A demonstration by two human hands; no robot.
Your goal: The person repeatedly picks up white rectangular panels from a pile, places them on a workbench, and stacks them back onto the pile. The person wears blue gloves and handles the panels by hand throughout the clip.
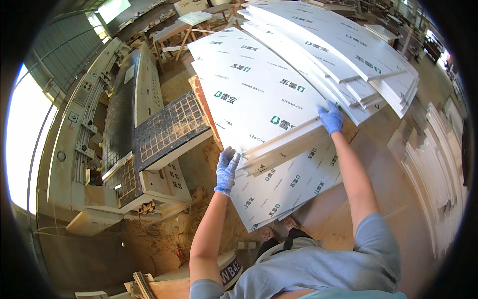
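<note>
A stack of white film-covered panels [264, 94] with green and black print lies in front of me. My left hand [227, 170], in a blue knit glove, grips the near left corner of the upper panels, fingers pointing up along the edge. At the near right corner, my right hand [330, 118], also gloved in blue, is closed over the edge. The fingers' undersides are hidden, so how many panels they grip I cannot tell. Below the near edge, another printed panel [294, 187] sticks out toward my feet.
Left of the stack stands a long machine [82, 134] with a black gridded side table [172, 129] dusted with sawdust. More white panels [343, 40] are piled at the far right. Thin boards [428, 174] stand on the right. Behind is a wooden workbench [184, 27].
</note>
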